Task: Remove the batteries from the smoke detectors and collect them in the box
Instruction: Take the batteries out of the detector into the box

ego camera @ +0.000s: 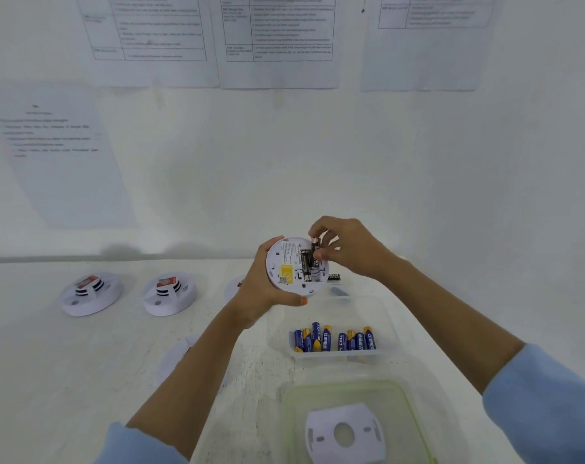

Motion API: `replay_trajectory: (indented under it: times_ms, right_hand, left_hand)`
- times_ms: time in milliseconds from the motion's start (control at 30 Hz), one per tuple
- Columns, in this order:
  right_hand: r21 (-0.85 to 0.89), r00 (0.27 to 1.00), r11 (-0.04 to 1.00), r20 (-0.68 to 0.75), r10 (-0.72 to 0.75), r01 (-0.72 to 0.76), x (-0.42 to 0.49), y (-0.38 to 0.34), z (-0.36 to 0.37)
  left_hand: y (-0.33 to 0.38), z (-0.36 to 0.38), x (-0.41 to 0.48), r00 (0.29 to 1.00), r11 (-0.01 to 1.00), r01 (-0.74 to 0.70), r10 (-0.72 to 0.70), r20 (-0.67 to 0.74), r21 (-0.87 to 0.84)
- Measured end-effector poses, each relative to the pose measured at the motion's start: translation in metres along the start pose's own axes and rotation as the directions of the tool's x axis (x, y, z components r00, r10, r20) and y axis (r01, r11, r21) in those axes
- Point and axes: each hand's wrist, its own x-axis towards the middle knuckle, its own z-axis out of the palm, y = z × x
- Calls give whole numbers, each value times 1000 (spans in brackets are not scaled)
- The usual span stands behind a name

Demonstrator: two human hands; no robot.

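Observation:
My left hand (pixel 261 289) grips a white round smoke detector (pixel 289 267) above the table, its back side turned toward me. Dark batteries (pixel 307 262) sit in its open compartment. My right hand (pixel 348 247) pinches the top of one black battery (pixel 315 244) at the detector's upper right edge. Below the hands stands a clear plastic box (pixel 388 326) with several blue and yellow batteries (pixel 334 339) in it. A loose black battery (pixel 334 276) lies on the table behind the box.
Two more white smoke detectors (pixel 91 293) (pixel 169 293) sit on the table at the left. A clear lid with a green rim (pixel 289 416) lies in front, with a white mounting plate (pixel 346 433) on it. Another white plate (pixel 175 358) lies under my left forearm. Papers hang on the wall.

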Motion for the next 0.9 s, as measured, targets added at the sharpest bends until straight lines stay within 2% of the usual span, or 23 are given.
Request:
replay_trajectory:
  times_ms: [100,267,433,533,633,700,800,900]
  right_hand:
    - [40,997,998,-51,52,-50,0,2,3]
    - [114,996,991,-29,79,-75,-8,3,16]
    - [202,986,977,-137,99,-70,-17,3,31]
    - [236,984,969,-145,107,-71,-17,2,31]
    - [182,980,980,-164,110,-79,-15,-2,29]
    - [66,983,997,-180,43,-31,-14,-4,30]
    - [-218,991,975,-111,-69,43,-13,-3,33]
    - [-277,997,959,-45,-65,50,-14,-1,33]
  left_hand:
    - [0,0,1,1000,1000,-9,9,-8,5]
    - [0,-2,-2,998,999,-37,35,-50,-38]
    - [0,-1,-4,997,997,-54,51,-53,-60]
    - [1,-1,-5,997,996,-58,54,-59,-63]
    - [3,-1,-3,995,994,-71,65,-74,-79]
    - [5,0,-1,994,994,-83,76,-79,-78]
    - [5,2,0,992,992,-97,90,-90,-82]
    - [4,0,-1,994,992,-82,73,-87,-100]
